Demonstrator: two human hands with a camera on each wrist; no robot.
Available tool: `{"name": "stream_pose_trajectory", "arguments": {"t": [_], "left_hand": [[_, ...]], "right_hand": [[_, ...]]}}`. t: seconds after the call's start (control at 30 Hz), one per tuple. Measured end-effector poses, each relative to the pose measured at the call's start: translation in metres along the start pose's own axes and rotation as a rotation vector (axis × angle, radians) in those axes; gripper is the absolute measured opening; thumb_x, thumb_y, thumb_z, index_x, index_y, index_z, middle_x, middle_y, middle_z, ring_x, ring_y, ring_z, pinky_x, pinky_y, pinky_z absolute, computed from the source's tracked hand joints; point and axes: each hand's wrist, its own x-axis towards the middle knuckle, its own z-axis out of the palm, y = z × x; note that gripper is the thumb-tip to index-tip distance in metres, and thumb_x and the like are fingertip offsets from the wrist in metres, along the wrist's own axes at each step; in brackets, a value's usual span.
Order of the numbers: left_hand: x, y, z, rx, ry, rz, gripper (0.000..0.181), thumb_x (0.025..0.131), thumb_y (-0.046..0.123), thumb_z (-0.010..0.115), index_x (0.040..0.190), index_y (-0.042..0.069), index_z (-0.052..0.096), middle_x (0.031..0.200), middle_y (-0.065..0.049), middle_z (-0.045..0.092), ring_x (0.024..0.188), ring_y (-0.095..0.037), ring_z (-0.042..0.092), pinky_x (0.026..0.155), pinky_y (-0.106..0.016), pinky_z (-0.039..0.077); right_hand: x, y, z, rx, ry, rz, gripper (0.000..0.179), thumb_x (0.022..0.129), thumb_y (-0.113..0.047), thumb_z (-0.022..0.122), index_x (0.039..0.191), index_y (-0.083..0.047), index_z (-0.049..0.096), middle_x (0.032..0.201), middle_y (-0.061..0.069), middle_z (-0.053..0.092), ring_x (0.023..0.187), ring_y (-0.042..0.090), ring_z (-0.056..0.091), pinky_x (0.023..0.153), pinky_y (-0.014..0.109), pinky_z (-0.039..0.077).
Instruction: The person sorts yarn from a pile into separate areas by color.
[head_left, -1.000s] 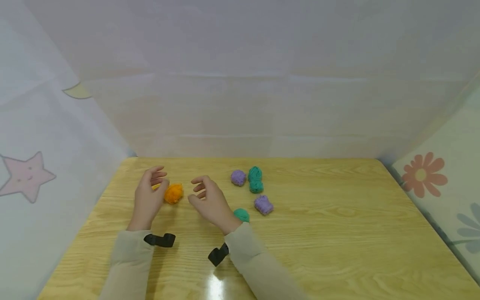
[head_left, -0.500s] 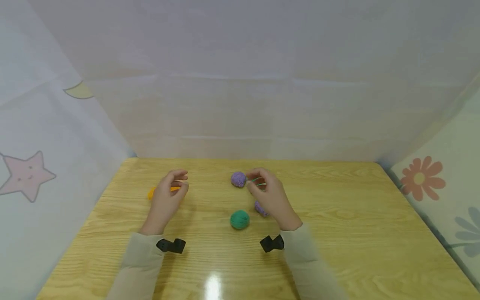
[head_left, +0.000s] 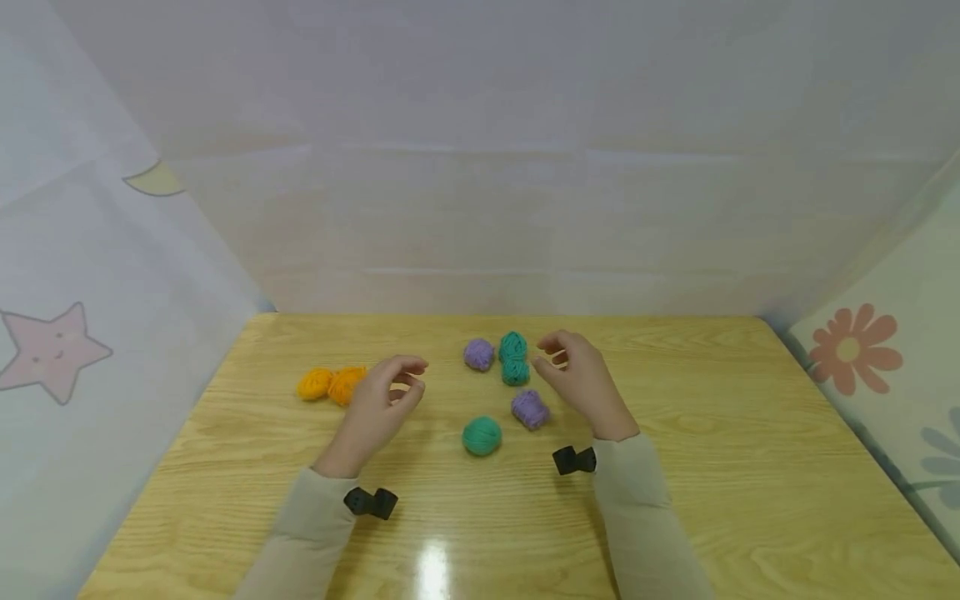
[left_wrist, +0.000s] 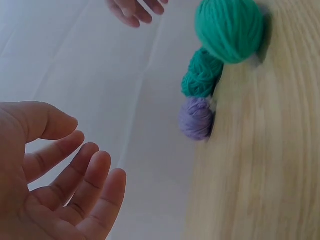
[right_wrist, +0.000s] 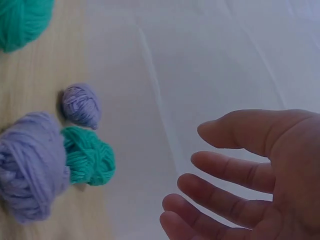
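Observation:
My left hand (head_left: 375,408) hovers just right of an orange yarn ball (head_left: 345,386), covering its right edge, with a yellow yarn ball (head_left: 315,384) beside it. The fingers (left_wrist: 102,182) are loosely bent, and nothing is held. To the right, my right hand (head_left: 585,375) is also raised, its relaxed fingers (right_wrist: 225,167) holding nothing. It is nearest a green yarn skein (head_left: 513,358) pinched at its middle. A small purple yarn ball (head_left: 478,354) lies left of that skein, and a purple yarn bundle (head_left: 530,409) in front of it. Closer to me sits a round green yarn ball (head_left: 482,436).
The yarn lies on a wood-grain table (head_left: 720,467). A pale cloth (head_left: 480,217) hangs behind its far edge. Side cloths bear a pink star (head_left: 56,354) at left and a red flower (head_left: 853,350) at right.
My right hand has moved right, passing over the green skein to its right side. My left hand has shifted right, uncovering the yellow ball. The yarn stays about where it was.

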Motion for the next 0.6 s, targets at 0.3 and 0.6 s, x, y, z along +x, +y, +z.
{"name": "stream_pose_trajectory", "arguments": {"t": [0.3, 0.6], "left_hand": [[-0.001, 0.002, 0.024, -0.009, -0.151, -0.009, 0.027, 0.101, 0.011, 0.062, 0.127, 0.005, 0.063, 0.126, -0.014, 0.061, 0.107, -0.024, 0.061, 0.091, -0.042, 0.057], [-0.006, 0.002, 0.041, -0.075, -0.388, -0.013, 0.043, 0.097, 0.021, 0.07, 0.134, 0.002, 0.06, 0.133, -0.01, 0.06, 0.117, -0.028, 0.059, 0.1, -0.046, 0.052]], "right_hand": [[0.015, 0.029, 0.021, 0.022, -0.021, 0.097, 0.035, 0.1, -0.019, 0.065, 0.129, 0.0, 0.06, 0.119, 0.017, 0.062, 0.107, 0.033, 0.061, 0.088, 0.048, 0.054], [0.024, 0.046, 0.041, 0.184, -0.064, 0.294, 0.054, 0.099, -0.032, 0.066, 0.14, 0.001, 0.052, 0.13, 0.019, 0.058, 0.116, 0.034, 0.059, 0.094, 0.046, 0.053]]}}
